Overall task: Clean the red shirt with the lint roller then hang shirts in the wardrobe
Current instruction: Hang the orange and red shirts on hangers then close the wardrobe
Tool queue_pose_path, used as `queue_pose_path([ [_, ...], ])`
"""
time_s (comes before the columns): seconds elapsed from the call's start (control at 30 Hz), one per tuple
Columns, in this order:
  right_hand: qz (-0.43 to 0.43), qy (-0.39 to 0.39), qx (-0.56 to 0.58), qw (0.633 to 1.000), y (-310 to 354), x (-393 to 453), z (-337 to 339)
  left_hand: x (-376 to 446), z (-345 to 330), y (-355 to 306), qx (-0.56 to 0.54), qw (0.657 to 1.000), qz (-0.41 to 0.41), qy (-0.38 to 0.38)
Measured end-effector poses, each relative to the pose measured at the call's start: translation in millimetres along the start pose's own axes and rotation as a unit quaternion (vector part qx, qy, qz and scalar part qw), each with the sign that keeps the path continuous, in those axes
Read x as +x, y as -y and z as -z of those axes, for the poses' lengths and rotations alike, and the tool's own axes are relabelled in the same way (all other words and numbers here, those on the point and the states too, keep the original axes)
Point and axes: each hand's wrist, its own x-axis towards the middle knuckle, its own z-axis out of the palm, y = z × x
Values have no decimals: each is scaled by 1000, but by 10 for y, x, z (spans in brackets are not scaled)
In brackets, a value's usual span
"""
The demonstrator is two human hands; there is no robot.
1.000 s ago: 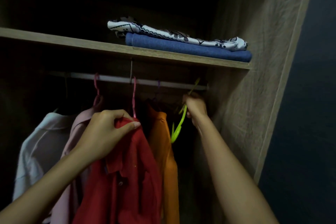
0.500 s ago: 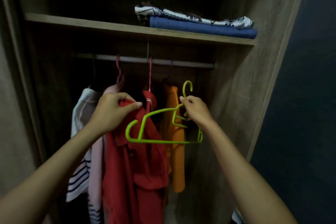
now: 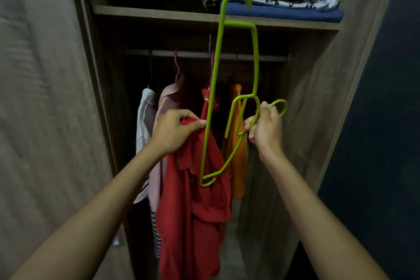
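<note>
Fingers of the left hand (image 3: 176, 130) pinch the red shirt (image 3: 195, 200) at its collar, in front of the open wardrobe (image 3: 318, 107); the right hand (image 3: 266, 130) grips a green hanger (image 3: 212, 98) near its hook. Hanging is the step in hand. Next, I judge, the hanger must slip inside the collar.

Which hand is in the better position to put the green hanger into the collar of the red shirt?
The right hand, probably. It already grips the green hanger near its hook, while the left hand pinches the red shirt at the collar.
</note>
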Motion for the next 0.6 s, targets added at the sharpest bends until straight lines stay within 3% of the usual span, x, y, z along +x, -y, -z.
queue_pose_path([
  [0.13,31,-38,-51,997,-168,-307,-164,-32,96,-24,-45,999,9,7],
  [0.27,23,-13,-120,992,-575,-540,-156,-33,305,-35,-93,996,-11,6],
  [0.37,36,-18,-209,977,-727,-512,-32,-66,467,-31,-120,992,20,34],
  [0.6,143,11,-367,919,-563,-216,347,-207,587,0,-24,999,8,36],
])
